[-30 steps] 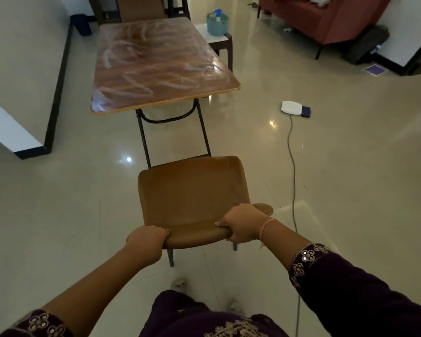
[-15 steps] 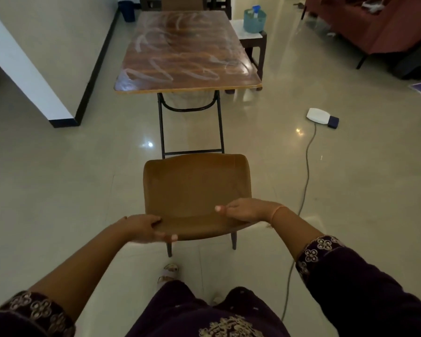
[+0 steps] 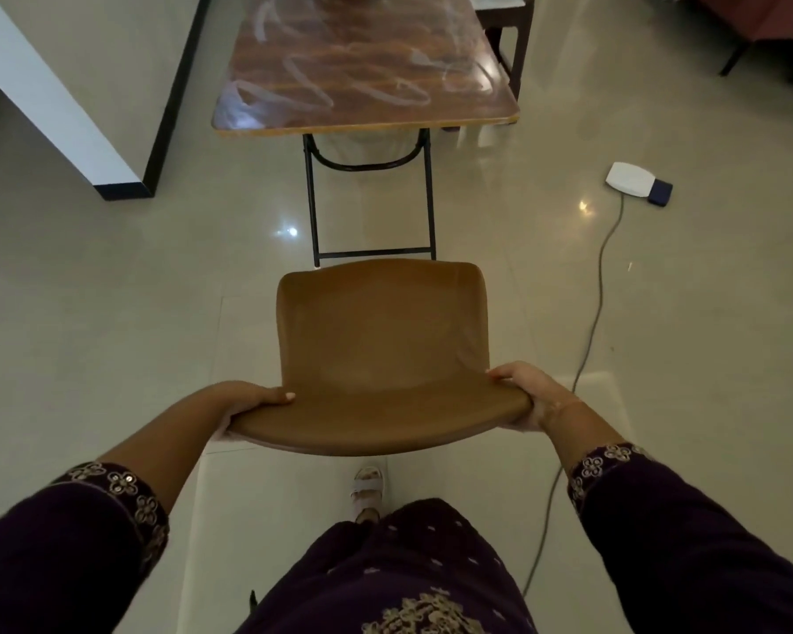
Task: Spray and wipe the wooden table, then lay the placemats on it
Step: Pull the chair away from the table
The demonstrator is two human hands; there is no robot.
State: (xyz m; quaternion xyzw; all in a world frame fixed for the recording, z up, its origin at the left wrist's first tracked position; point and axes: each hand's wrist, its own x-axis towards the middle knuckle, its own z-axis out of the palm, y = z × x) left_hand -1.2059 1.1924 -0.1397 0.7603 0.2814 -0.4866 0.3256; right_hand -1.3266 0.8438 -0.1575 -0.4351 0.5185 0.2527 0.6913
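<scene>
The left hand (image 3: 253, 401) and right hand (image 3: 533, 392) grip a brown chair (image 3: 381, 340) that blocks the smeared, maybe wet, table (image 3: 362, 70), which stretches straight away.

A brown chair (image 3: 381, 340) amid pale glossy floor (image 3: 111, 313)
At two o'clock a white box (image 3: 626, 178) with a dark plug (image 3: 660, 193) lies on the tiles, its grey cord (image 3: 596, 304) trailing toward five o'clock; a black-skirted wall (image 3: 42, 98) stands at ten o'clock.
</scene>
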